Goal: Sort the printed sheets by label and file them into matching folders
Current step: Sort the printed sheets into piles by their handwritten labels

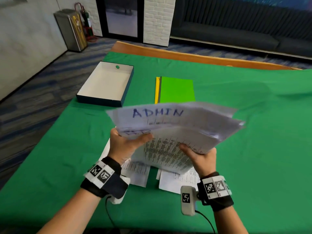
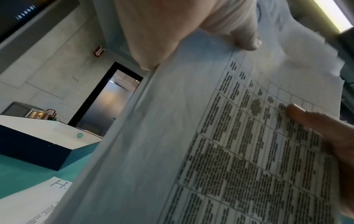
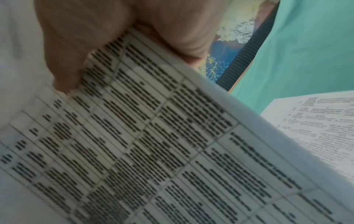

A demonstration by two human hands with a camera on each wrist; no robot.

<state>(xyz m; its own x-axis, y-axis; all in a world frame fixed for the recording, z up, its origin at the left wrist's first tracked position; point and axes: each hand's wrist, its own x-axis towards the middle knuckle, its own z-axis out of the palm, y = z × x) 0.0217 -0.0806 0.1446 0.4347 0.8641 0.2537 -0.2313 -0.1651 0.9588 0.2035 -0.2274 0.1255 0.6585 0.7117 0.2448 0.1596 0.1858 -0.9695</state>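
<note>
**Both hands full of paper, ADMIN sheet up top**

So we've got a fanned stack of printed sheets (image 1: 175,130) held up in the air over the desk (image 1: 236,149), which has a green cloth over it. Our left hand (image 1: 125,143) grips the stack at its left edge, thumb on top and the other fingers curled underneath. Our right hand (image 1: 200,155) pinches the lower right part, thumb pressed on a page full of table text. In the left wrist view we can see that left thumb (image 2: 247,40) lying across the paper and a right fingertip (image 2: 298,112) resting on the printed grid. The right wrist view is blurry, but the right fingers (image 3: 182,37) are clearly wrapped around the edge of the sheets.

The sheet furthest from us has "ADMIN" (image 1: 157,113) handwritten on it in blue. A second label just below it is too smeared to read.

More loose sheets (image 1: 175,181) lie flat on the cloth right under our hands, and in the left wrist view one of them starts with an "H." (image 2: 60,184).

Past the stack, a green folder (image 1: 177,90) lies on top of a yellow folder (image 1: 157,90), with just a strip of the yellow one showing on the left. Left of those sits an open box (image 1: 104,83), dark blue outside, white inside, with nothing visible in it.
</note>
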